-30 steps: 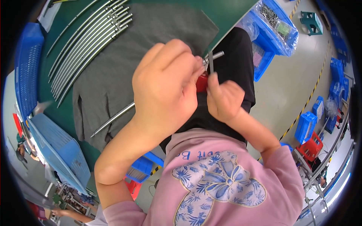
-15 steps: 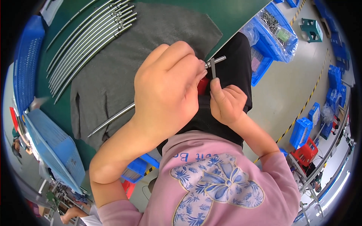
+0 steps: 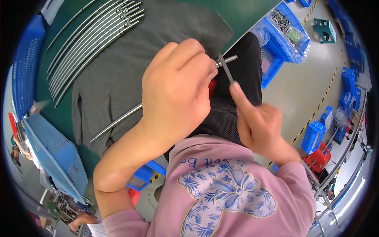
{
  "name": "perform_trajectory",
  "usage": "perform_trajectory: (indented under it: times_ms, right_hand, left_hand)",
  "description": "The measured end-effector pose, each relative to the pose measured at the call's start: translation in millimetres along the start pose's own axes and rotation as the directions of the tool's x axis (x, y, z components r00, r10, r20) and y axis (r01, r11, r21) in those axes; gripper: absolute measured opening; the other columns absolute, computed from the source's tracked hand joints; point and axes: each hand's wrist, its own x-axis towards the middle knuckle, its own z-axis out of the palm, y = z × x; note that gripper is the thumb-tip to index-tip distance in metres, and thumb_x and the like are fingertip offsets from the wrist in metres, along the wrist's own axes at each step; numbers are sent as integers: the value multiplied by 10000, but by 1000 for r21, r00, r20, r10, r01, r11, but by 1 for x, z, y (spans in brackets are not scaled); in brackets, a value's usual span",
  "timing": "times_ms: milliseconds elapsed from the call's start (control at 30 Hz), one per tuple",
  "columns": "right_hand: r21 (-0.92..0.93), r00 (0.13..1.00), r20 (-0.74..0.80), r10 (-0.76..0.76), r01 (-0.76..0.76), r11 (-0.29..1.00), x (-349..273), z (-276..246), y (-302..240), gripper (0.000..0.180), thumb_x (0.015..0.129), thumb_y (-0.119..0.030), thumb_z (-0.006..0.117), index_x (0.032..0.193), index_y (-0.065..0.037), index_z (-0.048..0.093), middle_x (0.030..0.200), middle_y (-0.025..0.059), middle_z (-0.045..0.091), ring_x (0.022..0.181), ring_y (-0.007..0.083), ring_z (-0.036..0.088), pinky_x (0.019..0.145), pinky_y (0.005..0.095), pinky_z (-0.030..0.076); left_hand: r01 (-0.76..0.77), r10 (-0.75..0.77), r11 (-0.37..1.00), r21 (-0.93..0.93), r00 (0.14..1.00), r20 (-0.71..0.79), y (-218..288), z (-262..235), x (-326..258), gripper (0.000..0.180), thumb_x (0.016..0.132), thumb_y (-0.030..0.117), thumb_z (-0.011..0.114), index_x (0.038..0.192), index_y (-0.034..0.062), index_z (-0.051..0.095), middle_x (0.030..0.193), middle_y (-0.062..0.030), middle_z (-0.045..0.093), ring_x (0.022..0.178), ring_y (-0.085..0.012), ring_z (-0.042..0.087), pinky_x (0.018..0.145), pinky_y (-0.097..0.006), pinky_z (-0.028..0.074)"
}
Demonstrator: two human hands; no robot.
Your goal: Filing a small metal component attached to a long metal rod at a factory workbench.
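My left hand is closed around a thin shiny metal rod. The rod runs through the fist, its pointed end at lower left over the grey cloth and its short end sticking out at the right. Against that short end lies a narrow flat grey metal tool, crossing it. The tool's lower end is in my right hand, with the thumb or a finger stretched along it; the hand is slightly blurred. Several similar rods with collars lie side by side at the cloth's upper left.
The cloth covers part of a green table. Light-blue and darker blue perforated baskets stand at the left. Beyond the table's right edge, a blue bin holds small metal parts. A green stool and a red chair are farther right.
My right hand has swung down and to the right, and the flat tool has tilted with it, still against the rod. My left hand and the rod have barely moved.
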Motion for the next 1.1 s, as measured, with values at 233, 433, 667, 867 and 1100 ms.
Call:
perform_trajectory:
  times_ms: [233, 433, 667, 867, 1100]
  right_hand:
    - [-29, 998, 58, 21, -19, 999, -5, 0, 0, 512, 769, 76, 572, 1277, 22, 543, 610, 100, 557, 384, 209, 438, 422, 327, 357]
    - [74, 1000, 6, -15, 14, 997, 16, 3, 4, 541, 714, 112, 568, 1252, 50, 555, 613, 121, 563, 372, 202, 422, 412, 322, 344]
    - [119, 1000, -18, 17, -15, 993, 21, 4, 4, 551, 702, 120, 557, 1246, 32, 571, 546, 85, 507, 365, 202, 416, 401, 321, 335]
    - [123, 999, -8, 39, -38, 992, 7, 4, 6, 532, 727, 93, 578, 1252, 10, 573, 550, 88, 499, 376, 207, 411, 408, 317, 336]
    - [76, 998, 9, 61, -61, 995, -9, 11, 2, 501, 733, 85, 601, 1231, 35, 580, 568, 63, 520, 405, 190, 417, 420, 320, 343]
  left_hand:
    - [0, 1, 1000, 12, 1000, -20, -2, 0, 0, 179, 650, -78, 701, 692, -1, 545, 696, -85, 528, 608, -245, 507, 545, -317, 399]
    - [10, -10, 1000, 6, 1000, 10, -1, -2, 1, 171, 647, -78, 700, 700, 4, 559, 697, -87, 526, 612, -251, 507, 545, -318, 400]
    - [19, -19, 1000, 16, 1000, 2, 0, 0, 0, 173, 643, -79, 704, 687, 6, 561, 693, -75, 527, 610, -233, 506, 544, -311, 395]
    - [14, -14, 1000, 8, 1000, 3, 0, 1, 0, 170, 649, -88, 699, 690, 0, 559, 694, -76, 529, 609, -231, 506, 542, -309, 395]
    - [7, -8, 1000, 6, 1000, 19, 1, 0, -1, 181, 650, -92, 701, 689, -4, 548, 698, -85, 533, 614, -232, 515, 538, -307, 402]
